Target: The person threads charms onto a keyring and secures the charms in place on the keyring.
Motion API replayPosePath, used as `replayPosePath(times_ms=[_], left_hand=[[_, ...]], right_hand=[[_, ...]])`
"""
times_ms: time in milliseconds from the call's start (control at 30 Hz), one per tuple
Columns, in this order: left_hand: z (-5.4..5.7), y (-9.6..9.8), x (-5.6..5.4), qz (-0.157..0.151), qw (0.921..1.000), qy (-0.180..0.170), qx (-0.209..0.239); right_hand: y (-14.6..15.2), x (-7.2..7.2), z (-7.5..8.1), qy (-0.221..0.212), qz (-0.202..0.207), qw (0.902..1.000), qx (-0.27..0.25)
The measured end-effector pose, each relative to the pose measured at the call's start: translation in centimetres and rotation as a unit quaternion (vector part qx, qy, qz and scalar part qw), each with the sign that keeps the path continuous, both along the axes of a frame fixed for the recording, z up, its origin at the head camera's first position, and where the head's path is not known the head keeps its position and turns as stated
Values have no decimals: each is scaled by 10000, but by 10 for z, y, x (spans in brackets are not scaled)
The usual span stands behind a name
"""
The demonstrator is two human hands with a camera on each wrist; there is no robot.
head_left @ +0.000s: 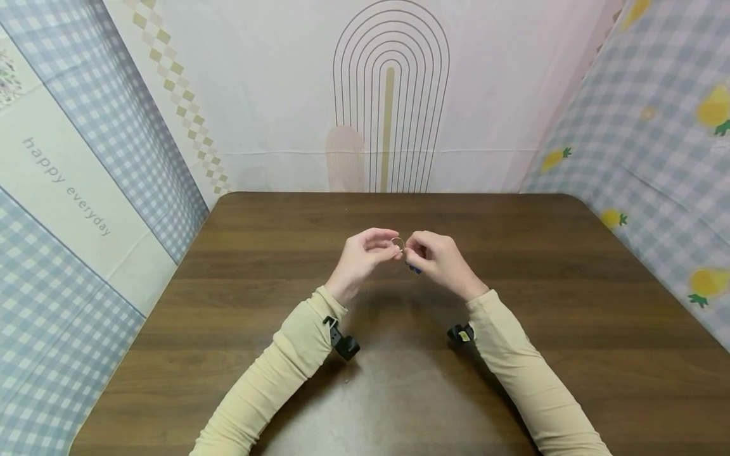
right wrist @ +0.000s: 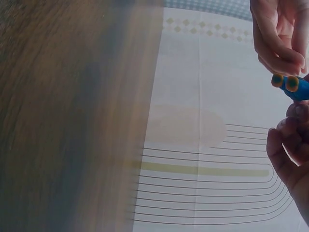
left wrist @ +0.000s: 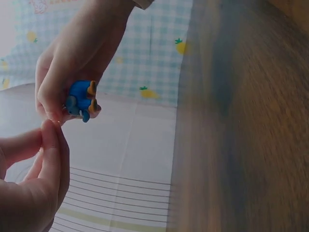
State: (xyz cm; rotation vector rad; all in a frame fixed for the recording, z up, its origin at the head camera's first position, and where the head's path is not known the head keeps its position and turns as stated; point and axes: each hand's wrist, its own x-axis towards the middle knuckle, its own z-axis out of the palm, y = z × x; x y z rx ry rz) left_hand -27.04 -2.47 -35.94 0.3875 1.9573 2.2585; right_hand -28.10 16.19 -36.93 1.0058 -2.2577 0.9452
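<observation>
Above the middle of the table, the left hand (head_left: 367, 256) pinches a thin metal key ring (head_left: 397, 239) between thumb and fingertips. Facing it, the right hand (head_left: 436, 256) has its fingers curled and pinched close against the ring's right side. A small blue animal figure (left wrist: 81, 99) with orange feet, seemingly a keychain charm, is held at the right hand's fingers in the left wrist view. Both hands' fingertips nearly meet there. In the right wrist view the figure (right wrist: 298, 88) shows between the two hands, cut by the frame edge. The right fingers hide how ring and figure join.
A dark brown wooden table (head_left: 274, 240) lies beneath both forearms. Behind it hangs a pale patterned cloth (head_left: 274, 95), with checked cloths at the left and right sides. A black wrist camera (head_left: 344, 345) sits on the left sleeve, another (head_left: 459, 334) on the right.
</observation>
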Motion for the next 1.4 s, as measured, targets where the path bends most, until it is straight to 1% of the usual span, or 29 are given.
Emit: replayPosePath(times_ms=[100, 200, 400, 567, 633, 733, 800, 900, 967, 1033, 1167, 1400], left_hand=[[-2, 0, 0, 165, 9998, 15, 90], [-4, -1, -1, 211, 9998, 26, -64], [-7, -3, 0, 45, 9994, -44, -349], [-6, -4, 0, -158, 9994, -165, -257], [-6, -3, 0, -175, 9993, -214, -249], [-6, -2, 0, -21, 9994, -177, -290], [-7, -1, 1, 182, 9992, -125, -334], [-7, 0, 0, 446, 9987, -84, -225], [-7, 0, 0, 527, 9984, -82, -161], [-7, 0, -1, 543, 9984, -81, -113], [-6, 0, -2, 469, 9988, -84, -127], [-2, -2, -2, 344, 9985, 4, -421]], right_hand=[[0, -1, -1, 36, -40, 9999, 106], [0, -1, -4, 94, -84, 9995, 286], [-2, 3, -3, 1, -211, 9981, 572], [-2, 4, -3, -101, -282, 9977, 612], [-2, 5, -3, -100, -288, 9976, 622], [-1, 5, -3, -132, -257, 9977, 619], [-1, 5, -3, -170, -216, 9979, 586], [-1, 5, -2, -282, -133, 9983, 495], [-1, 5, -2, -350, -76, 9984, 443], [-1, 4, -1, -408, -23, 9983, 418], [-2, 4, 0, -442, 47, 9982, 407], [-1, 4, 3, -379, 112, 9979, 506]])
